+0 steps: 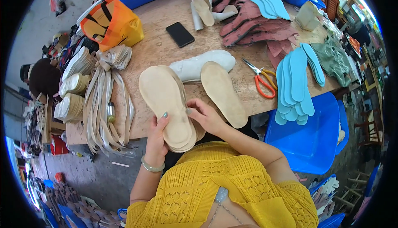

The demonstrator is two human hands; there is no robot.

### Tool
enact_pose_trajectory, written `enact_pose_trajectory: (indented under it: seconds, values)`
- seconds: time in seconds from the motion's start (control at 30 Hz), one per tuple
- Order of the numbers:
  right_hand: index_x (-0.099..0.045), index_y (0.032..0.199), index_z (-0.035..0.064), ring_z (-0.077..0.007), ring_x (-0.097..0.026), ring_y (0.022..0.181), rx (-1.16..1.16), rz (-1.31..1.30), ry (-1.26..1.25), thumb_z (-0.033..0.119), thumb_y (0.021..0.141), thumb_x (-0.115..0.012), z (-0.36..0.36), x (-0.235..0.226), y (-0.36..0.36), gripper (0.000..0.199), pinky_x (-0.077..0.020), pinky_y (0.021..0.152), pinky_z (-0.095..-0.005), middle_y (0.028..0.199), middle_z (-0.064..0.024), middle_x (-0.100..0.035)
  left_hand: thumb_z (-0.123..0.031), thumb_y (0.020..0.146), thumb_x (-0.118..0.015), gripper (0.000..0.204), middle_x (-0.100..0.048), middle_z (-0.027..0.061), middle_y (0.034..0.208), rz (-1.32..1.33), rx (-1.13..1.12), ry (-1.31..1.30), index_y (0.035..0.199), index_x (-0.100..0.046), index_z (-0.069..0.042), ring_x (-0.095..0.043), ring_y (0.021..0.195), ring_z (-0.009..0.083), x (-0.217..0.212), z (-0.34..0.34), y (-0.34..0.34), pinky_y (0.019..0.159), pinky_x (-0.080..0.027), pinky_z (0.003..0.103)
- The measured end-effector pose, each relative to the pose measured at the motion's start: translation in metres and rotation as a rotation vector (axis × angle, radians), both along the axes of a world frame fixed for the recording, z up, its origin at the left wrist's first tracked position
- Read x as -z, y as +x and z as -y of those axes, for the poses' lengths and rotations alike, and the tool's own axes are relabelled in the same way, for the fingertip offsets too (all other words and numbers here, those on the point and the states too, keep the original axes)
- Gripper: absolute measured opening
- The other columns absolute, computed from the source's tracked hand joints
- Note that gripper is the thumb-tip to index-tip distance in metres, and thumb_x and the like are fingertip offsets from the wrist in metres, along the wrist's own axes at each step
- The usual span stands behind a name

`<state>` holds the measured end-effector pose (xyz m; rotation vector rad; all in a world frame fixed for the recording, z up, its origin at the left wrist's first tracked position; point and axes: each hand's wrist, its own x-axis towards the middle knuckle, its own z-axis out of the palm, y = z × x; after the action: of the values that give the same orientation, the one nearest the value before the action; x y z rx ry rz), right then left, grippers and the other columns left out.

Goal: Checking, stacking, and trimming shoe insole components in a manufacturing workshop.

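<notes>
A stack of beige insoles (163,89) rests at the near edge of the table, its heel ends toward me. My left hand (156,135) grips it by the heel, thumb on top and fingers underneath. At the stack's right edge, my right hand (203,114) is closed, thumb and fingertips on the layers' rim; exactly how many layers it pinches is hidden. One more beige insole (224,93) lies just right of that hand, partly over a white foot-shaped last (203,64) behind the stack.
Scissors with orange handles (264,83) lie right of the insoles, beside blue insoles (295,79) overhanging a blue bin (306,137). Beige strips (105,99) and a small bottle (111,112) lie left. Farther back are a phone (180,34), an orange bag (112,25) and reddish pieces (253,25).
</notes>
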<state>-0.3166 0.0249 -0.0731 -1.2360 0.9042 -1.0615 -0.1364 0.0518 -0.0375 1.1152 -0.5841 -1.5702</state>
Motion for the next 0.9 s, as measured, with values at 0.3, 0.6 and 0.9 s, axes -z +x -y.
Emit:
enact_pose_trajectory:
  seconds: [0.3,0.6,0.9]
  values:
    - [-0.044,0.126,0.0007,-0.0127,-0.051,0.104,0.042,0.399,0.200,0.023,0.094,-0.060,-0.008,-0.002,0.013,0.042,-0.0453,0.088,-0.0280,0.114,-0.0084,-0.054,-0.020,0.092,-0.059,0.038,-0.059,0.0096,0.119,-0.093,-0.012,-0.009,0.123,-0.050,-0.001,-0.060,0.107,0.0184,-0.004,-0.002,-0.019,0.093,-0.048,0.033]
    - [-0.040,0.131,-0.0003,-0.0166,-0.048,0.113,0.046,0.373,0.101,0.013,0.083,-0.069,-0.008,0.000,0.029,0.057,-0.0415,0.096,-0.0293,0.121,-0.0111,-0.051,-0.024,0.095,-0.053,0.038,-0.054,0.0070,0.124,-0.024,0.006,0.004,0.128,-0.047,-0.005,-0.055,0.114,0.0185,0.005,-0.011,-0.003,0.095,-0.047,0.034]
    - [-0.037,0.133,0.0024,-0.0235,-0.045,0.120,0.175,0.153,-0.395,0.023,0.076,-0.074,-0.025,-0.039,0.011,0.071,-0.0370,0.102,-0.0339,0.128,-0.0137,-0.045,-0.034,0.096,-0.046,0.050,-0.051,0.0138,0.129,0.057,0.082,-0.178,0.133,-0.041,-0.001,-0.053,0.117,0.0231,-0.026,-0.027,-0.010,0.098,-0.045,0.037]
